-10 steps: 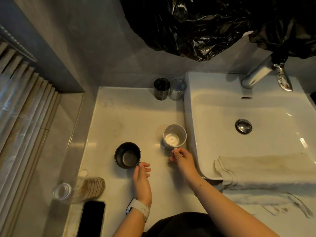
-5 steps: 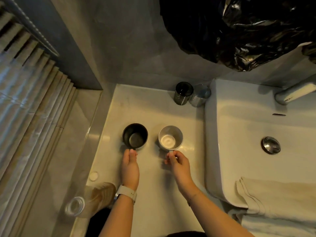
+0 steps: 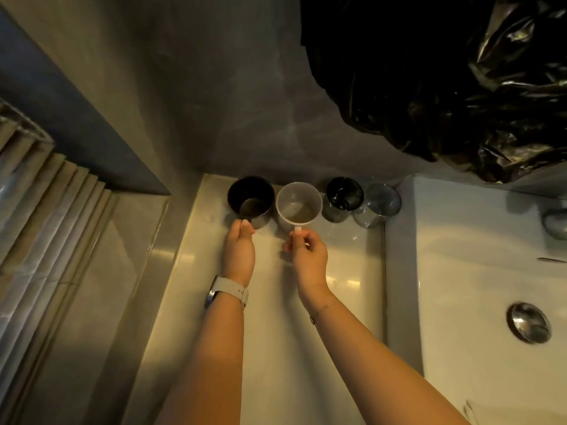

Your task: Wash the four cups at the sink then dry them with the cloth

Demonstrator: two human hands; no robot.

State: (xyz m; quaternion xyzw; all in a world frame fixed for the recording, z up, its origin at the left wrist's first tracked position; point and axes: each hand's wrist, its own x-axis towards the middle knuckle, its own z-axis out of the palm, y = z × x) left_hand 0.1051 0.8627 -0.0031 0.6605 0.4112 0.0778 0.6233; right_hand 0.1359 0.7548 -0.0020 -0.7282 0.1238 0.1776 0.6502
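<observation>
Black mug (image 3: 251,201) gripped at handle by L hand (image 3: 240,251); white mug (image 3: 299,206) pinched at handle by R hand (image 3: 308,256). Both left of sink (image 3: 460,271), beside two glass cups (image 3: 363,200). Recommended: mugs set down gently, rims kept apart.

Cups (image 3: 299,204) line wall (countertop (image 3: 337,302) nearer open).

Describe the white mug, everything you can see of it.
The white mug is round and glossy, ceramic by its look, with a small handle that points toward the person. It stands upright, mouth open, on the pale counter near the back wall, second from the left in a row of four cups. It sits close beside the black mug and the dark glass; whether they touch is unclear. Its inside looks empty. The right hand pinches its handle.
</observation>
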